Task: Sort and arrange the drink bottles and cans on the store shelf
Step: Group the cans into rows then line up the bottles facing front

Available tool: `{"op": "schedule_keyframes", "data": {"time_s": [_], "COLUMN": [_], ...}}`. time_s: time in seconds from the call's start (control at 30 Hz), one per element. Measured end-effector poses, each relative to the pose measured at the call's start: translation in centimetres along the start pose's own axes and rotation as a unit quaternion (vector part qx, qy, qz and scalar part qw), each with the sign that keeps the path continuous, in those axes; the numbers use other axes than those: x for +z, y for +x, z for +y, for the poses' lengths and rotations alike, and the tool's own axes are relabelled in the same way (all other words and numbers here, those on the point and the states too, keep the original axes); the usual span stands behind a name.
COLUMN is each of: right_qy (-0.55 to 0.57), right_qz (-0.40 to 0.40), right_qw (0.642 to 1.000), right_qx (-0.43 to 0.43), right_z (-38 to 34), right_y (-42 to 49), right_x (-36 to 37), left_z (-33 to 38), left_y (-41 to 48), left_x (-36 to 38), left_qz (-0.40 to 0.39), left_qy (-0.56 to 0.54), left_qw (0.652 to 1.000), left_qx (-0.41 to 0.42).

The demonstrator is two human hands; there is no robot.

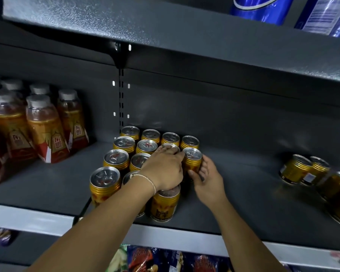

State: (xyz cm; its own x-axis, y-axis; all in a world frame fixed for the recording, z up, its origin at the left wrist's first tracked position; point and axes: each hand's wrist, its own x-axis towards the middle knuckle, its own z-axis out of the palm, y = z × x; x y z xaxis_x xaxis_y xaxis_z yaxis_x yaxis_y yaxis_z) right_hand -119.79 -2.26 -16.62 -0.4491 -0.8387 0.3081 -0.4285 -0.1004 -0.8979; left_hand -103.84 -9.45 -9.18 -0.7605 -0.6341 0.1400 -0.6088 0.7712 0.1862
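Observation:
Several gold cans stand upright in rows on the dark grey shelf (47,179). My right hand (206,177) curls round one gold can (192,160) at the right edge of the block, in its second row from the back. My left hand (163,169) lies over the middle cans, its fingertips touching the top of a can (170,146) beside the held one. A front can (165,203) stands just under my left wrist. Three more gold cans (304,170) stand loose at the far right of the shelf.
Orange drink bottles (43,130) with white caps crowd the shelf's left end. Bare shelf lies between the can block and the right cans. Blue bottles (261,6) stand on the shelf above. Snack packets (155,260) fill the shelf below.

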Motion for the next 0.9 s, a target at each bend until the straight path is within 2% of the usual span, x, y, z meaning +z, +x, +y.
{"op": "schedule_keyframes", "data": {"time_s": [0.33,0.77,0.9], "right_qy": [-0.030,-0.042,-0.046], "right_qz": [-0.026,0.004,0.058], "right_qw": [0.999,0.999,0.997], "right_qx": [0.003,0.014,0.009], "right_z": [0.9,0.4,-0.1], "right_y": [-0.4,-0.5,-0.8], "right_x": [-0.2,-0.1,-0.8], "left_z": [0.2,0.7,1.4], "left_y": [-0.3,-0.5,-0.8], "left_x": [-0.3,-0.8,-1.8], "left_qz": [-0.002,-0.008,-0.031], "left_qy": [-0.013,-0.013,-0.018], "left_qw": [1.000,1.000,0.999], "left_qx": [0.000,-0.012,-0.030]}}
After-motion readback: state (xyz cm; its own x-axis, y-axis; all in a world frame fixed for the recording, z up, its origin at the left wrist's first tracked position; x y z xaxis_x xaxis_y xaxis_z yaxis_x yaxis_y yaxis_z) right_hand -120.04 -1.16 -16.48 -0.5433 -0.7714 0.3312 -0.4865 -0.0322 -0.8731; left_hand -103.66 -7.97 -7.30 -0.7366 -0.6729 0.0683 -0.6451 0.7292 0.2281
